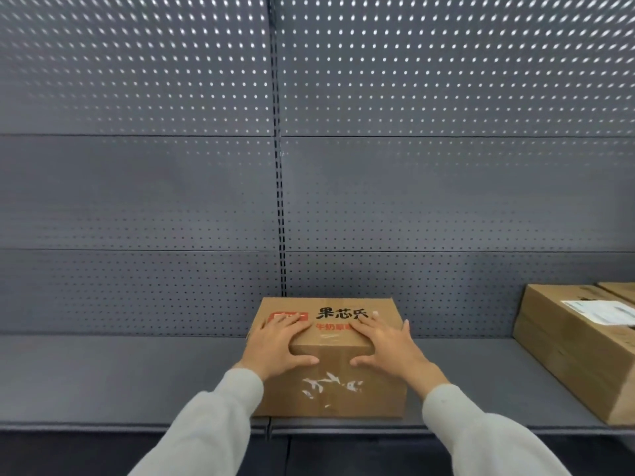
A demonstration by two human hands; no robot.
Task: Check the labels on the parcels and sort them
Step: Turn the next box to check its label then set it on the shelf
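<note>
Brown cardboard made up the small parcel box (328, 359) that sat on the dark grey metal shelf (120, 379), close to the front edge and near the middle of the shelf. It had black writing and red print on its top, and shiny clear tape ran over the top and down the front side.

Both hands lay on the box. The left hand (278, 348) rested on the top left part, with its fingers spread out flat over the red print and its thumb stretched along the front top edge. The right hand (385, 345) rested on the top right part in the same way, fingers straight and spread, thumb reaching in along the front edge. The two thumbs pointed at each other but did not touch. Neither hand was curled round anything. Light grey sleeves (220, 417) covered both arms.

A bigger brown cardboard box (563, 352) stood on the same shelf far over on the right, well apart from the small one. A white paper label (598, 312) was stuck on its top; the words were too small to read.

Behind the shelf rose a grey wall panel full of little holes (137, 201)
</note>
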